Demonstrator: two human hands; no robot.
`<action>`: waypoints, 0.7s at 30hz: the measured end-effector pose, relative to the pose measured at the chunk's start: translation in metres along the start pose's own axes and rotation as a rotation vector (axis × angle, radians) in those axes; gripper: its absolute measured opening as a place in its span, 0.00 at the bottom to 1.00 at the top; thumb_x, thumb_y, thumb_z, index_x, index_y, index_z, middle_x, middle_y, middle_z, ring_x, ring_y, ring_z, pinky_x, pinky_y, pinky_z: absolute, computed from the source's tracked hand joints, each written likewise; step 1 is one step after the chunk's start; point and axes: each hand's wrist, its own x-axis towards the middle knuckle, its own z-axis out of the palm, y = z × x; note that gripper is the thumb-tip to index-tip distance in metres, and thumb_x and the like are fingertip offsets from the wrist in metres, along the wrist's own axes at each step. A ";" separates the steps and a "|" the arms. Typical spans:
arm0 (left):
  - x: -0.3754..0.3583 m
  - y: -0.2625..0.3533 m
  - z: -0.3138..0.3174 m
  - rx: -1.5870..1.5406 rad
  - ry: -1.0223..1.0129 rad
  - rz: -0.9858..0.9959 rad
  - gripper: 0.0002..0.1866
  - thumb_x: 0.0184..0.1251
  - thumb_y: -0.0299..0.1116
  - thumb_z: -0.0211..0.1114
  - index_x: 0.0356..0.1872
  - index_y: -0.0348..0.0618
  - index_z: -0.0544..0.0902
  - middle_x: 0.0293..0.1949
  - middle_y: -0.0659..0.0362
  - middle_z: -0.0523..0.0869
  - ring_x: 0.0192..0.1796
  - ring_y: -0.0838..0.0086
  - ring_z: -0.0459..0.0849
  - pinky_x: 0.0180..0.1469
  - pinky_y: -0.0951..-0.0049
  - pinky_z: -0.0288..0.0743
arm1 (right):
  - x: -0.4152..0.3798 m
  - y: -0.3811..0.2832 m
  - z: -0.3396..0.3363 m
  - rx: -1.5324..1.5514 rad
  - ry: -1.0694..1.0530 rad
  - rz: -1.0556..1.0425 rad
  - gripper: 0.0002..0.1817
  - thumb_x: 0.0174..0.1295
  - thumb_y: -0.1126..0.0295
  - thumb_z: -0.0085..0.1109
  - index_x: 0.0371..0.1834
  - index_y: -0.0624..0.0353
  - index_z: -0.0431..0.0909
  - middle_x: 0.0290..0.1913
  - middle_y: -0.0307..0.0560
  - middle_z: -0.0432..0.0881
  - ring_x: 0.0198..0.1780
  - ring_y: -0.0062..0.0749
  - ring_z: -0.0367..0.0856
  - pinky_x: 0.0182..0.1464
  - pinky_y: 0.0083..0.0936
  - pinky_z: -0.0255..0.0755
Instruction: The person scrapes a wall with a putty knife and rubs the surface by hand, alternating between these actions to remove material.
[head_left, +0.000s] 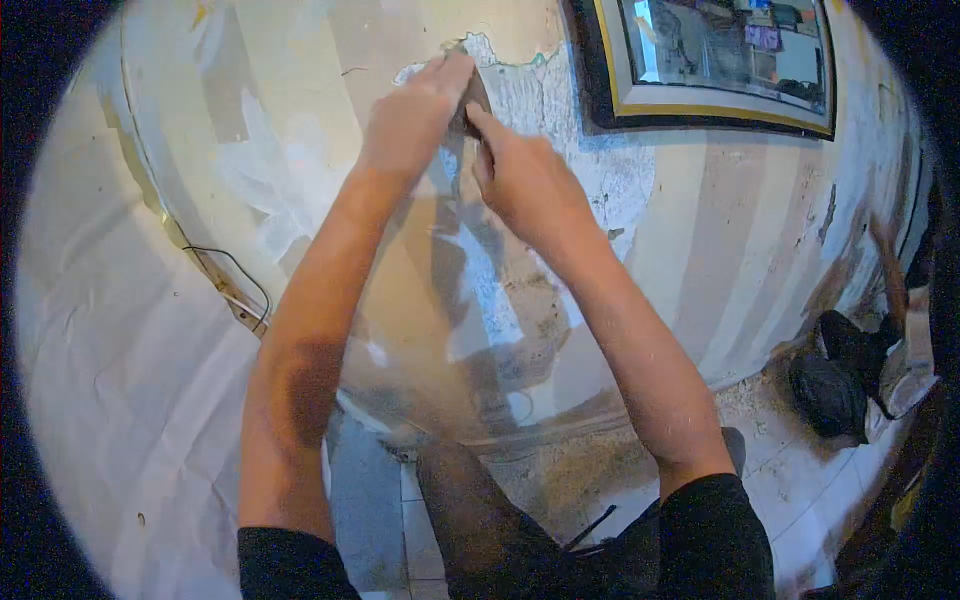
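Both my hands are up at a striped wall [720,220] with peeling paint. A dark, flat scraper [478,92] lies against the wall between them, mostly covered by my fingers. My right hand [525,175] is closed around its lower part, thumb along it. My left hand [425,105] is higher, its fingers together and pressed on the scraper's upper part. Right by the fingertips is the ragged edge of a bare white patch [520,90] where paint has come off. The scraper's tip is hard to make out.
A framed mirror [720,118] hangs close on the upper right. White sheeting [120,350] covers the left side, beside a thin black cable [245,270]. Debris lies on the tiled floor [780,490]. At far right another person [850,355] is low by the wall, one arm raised to it.
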 end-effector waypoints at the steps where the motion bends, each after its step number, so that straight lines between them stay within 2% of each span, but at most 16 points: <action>1: 0.000 -0.001 0.002 -0.002 -0.002 0.004 0.25 0.66 0.28 0.50 0.66 0.47 0.70 0.64 0.52 0.76 0.67 0.61 0.74 0.58 0.60 0.77 | 0.006 0.002 0.001 0.024 0.036 -0.051 0.22 0.64 0.68 0.52 0.63 0.56 0.72 0.36 0.68 0.82 0.39 0.63 0.81 0.46 0.51 0.74; 3: 0.006 -0.008 0.007 -0.004 0.226 0.127 0.22 0.66 0.27 0.50 0.63 0.46 0.72 0.62 0.52 0.77 0.64 0.60 0.76 0.56 0.60 0.79 | 0.011 0.001 -0.003 0.038 0.084 -0.107 0.22 0.64 0.68 0.52 0.63 0.56 0.72 0.36 0.68 0.82 0.39 0.64 0.81 0.46 0.51 0.74; 5: -0.003 -0.008 0.018 0.019 0.240 0.136 0.20 0.66 0.27 0.51 0.60 0.45 0.73 0.61 0.52 0.79 0.61 0.59 0.79 0.54 0.60 0.79 | 0.005 -0.004 -0.007 -0.014 -0.002 -0.001 0.22 0.64 0.69 0.52 0.63 0.57 0.72 0.37 0.68 0.81 0.39 0.63 0.81 0.46 0.50 0.74; 8: -0.003 -0.006 0.019 0.032 0.217 0.108 0.17 0.66 0.27 0.51 0.56 0.43 0.74 0.58 0.52 0.80 0.57 0.58 0.82 0.52 0.60 0.80 | 0.002 0.002 -0.008 -0.066 -0.080 -0.013 0.25 0.61 0.68 0.53 0.64 0.54 0.71 0.36 0.68 0.83 0.40 0.63 0.83 0.44 0.52 0.77; 11: 0.007 -0.002 0.007 -0.035 0.191 0.069 0.16 0.66 0.27 0.51 0.54 0.42 0.74 0.56 0.51 0.81 0.55 0.57 0.83 0.52 0.60 0.80 | 0.017 0.007 -0.007 -0.001 0.054 -0.116 0.24 0.62 0.67 0.53 0.63 0.54 0.72 0.36 0.68 0.83 0.39 0.62 0.83 0.43 0.52 0.77; 14: 0.004 -0.013 0.007 -0.078 0.219 0.091 0.19 0.66 0.27 0.51 0.58 0.44 0.74 0.57 0.49 0.81 0.56 0.55 0.81 0.52 0.59 0.79 | 0.012 0.008 -0.018 0.027 0.047 -0.120 0.23 0.62 0.67 0.53 0.62 0.55 0.73 0.38 0.64 0.84 0.39 0.62 0.83 0.44 0.51 0.77; 16: -0.006 -0.019 0.008 -0.073 -0.001 0.301 0.29 0.59 0.30 0.62 0.66 0.46 0.71 0.63 0.50 0.77 0.64 0.57 0.76 0.63 0.61 0.72 | -0.011 0.021 -0.027 0.121 -0.016 -0.110 0.23 0.63 0.67 0.53 0.63 0.54 0.72 0.39 0.63 0.84 0.39 0.61 0.83 0.44 0.48 0.78; 17: -0.015 -0.010 -0.011 -0.211 -0.157 0.321 0.32 0.57 0.34 0.66 0.66 0.47 0.71 0.63 0.50 0.77 0.63 0.57 0.76 0.64 0.61 0.72 | -0.030 0.033 -0.028 0.220 -0.091 -0.088 0.23 0.63 0.68 0.53 0.63 0.54 0.72 0.41 0.62 0.84 0.40 0.59 0.83 0.45 0.45 0.78; 18: -0.027 0.002 -0.032 -0.346 -0.315 0.339 0.35 0.54 0.38 0.69 0.66 0.47 0.71 0.63 0.51 0.77 0.63 0.58 0.77 0.64 0.62 0.71 | -0.053 0.051 -0.025 0.331 -0.176 -0.049 0.24 0.63 0.69 0.53 0.65 0.54 0.71 0.44 0.61 0.83 0.44 0.56 0.84 0.48 0.41 0.77; 19: -0.034 0.010 -0.039 -0.372 -0.344 0.309 0.37 0.52 0.42 0.71 0.66 0.47 0.72 0.63 0.51 0.77 0.63 0.58 0.77 0.65 0.62 0.71 | -0.079 0.074 -0.018 0.443 -0.264 -0.012 0.25 0.63 0.70 0.54 0.66 0.54 0.70 0.48 0.60 0.83 0.48 0.52 0.84 0.52 0.37 0.77; 20: -0.038 0.014 -0.042 -0.398 -0.375 0.276 0.40 0.50 0.47 0.73 0.66 0.48 0.72 0.63 0.52 0.77 0.63 0.59 0.77 0.65 0.63 0.70 | -0.109 0.100 -0.009 0.461 -0.303 -0.070 0.27 0.64 0.69 0.55 0.69 0.56 0.68 0.58 0.58 0.80 0.60 0.43 0.79 0.62 0.33 0.69; 21: -0.040 0.011 -0.039 -0.389 -0.357 0.270 0.36 0.55 0.47 0.70 0.66 0.47 0.73 0.65 0.51 0.75 0.65 0.57 0.74 0.67 0.62 0.68 | -0.140 0.123 -0.003 0.611 -0.454 0.008 0.26 0.67 0.67 0.54 0.68 0.58 0.68 0.66 0.53 0.74 0.67 0.39 0.71 0.69 0.33 0.61</action>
